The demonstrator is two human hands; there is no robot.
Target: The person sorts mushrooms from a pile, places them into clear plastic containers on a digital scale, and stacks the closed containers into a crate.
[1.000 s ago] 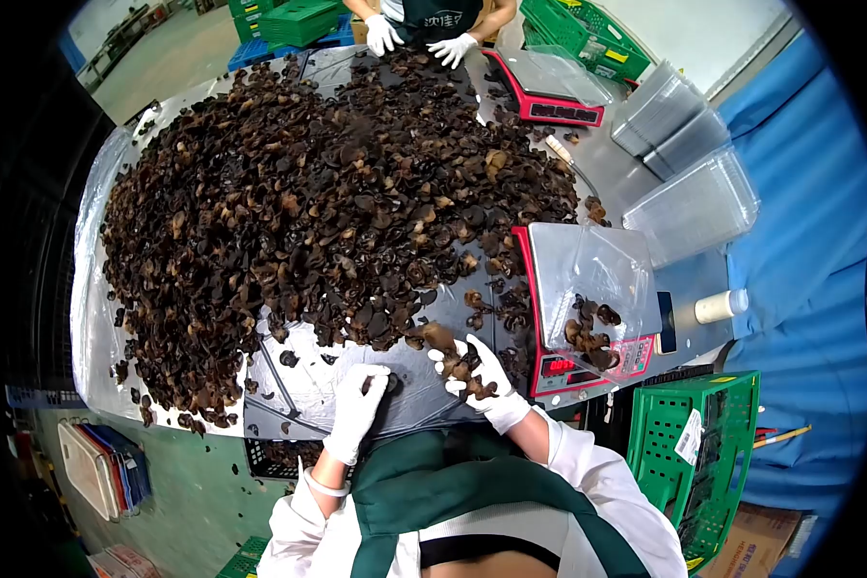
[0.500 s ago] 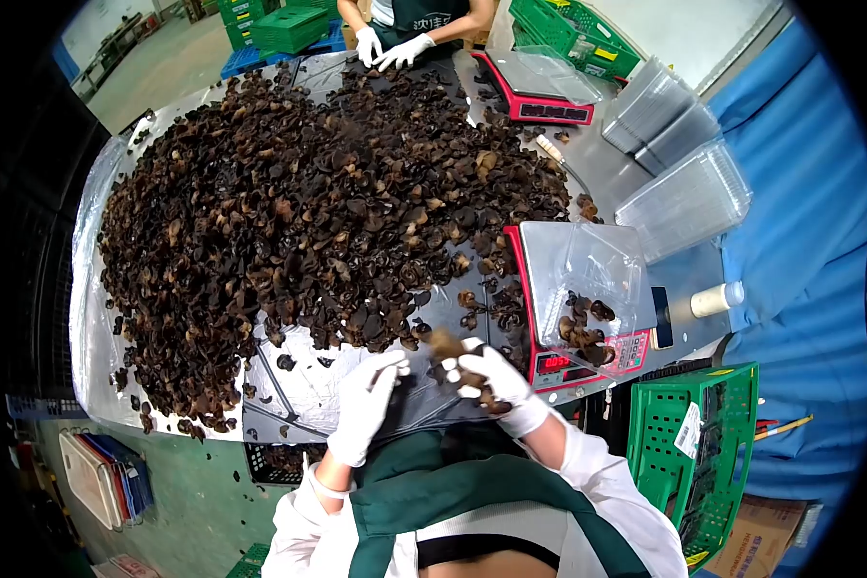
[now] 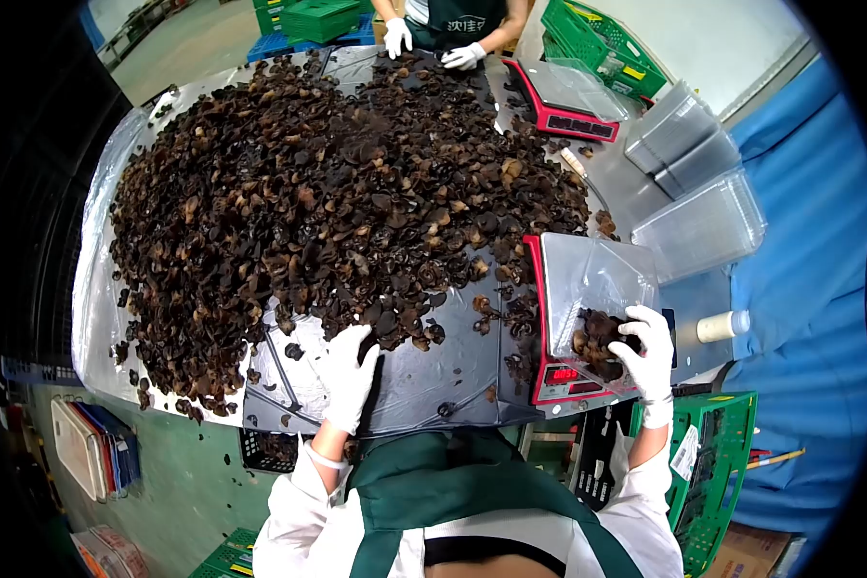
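My left hand (image 3: 350, 376), in a white glove, rests at the near edge of a big heap of dark wood ear mushrooms (image 3: 289, 202). Its fingers are stretched out and its thumb stands apart, with nothing visible in it. Over a clear plastic box (image 3: 602, 275) is my gloved right hand (image 3: 648, 354), its fingers bent and apart at the side of a small clump of wood ear mushrooms (image 3: 595, 342) inside the box. The box sits on a red digital scale (image 3: 538, 318) with a lit red display, partly covered by the box.
Across the table a co-worker's gloved hands (image 3: 464, 56) are at the heap's far edge. A second red scale (image 3: 573, 106) stands there. Stacked clear boxes (image 3: 698, 222), a white bottle (image 3: 722, 327) and a green crate (image 3: 713, 462) are on the right.
My right hand has moved right from in front of me to the box, and the mushrooms it carried are now in there. My left hand has shifted slightly up to the heap. The co-worker's hands have moved apart.
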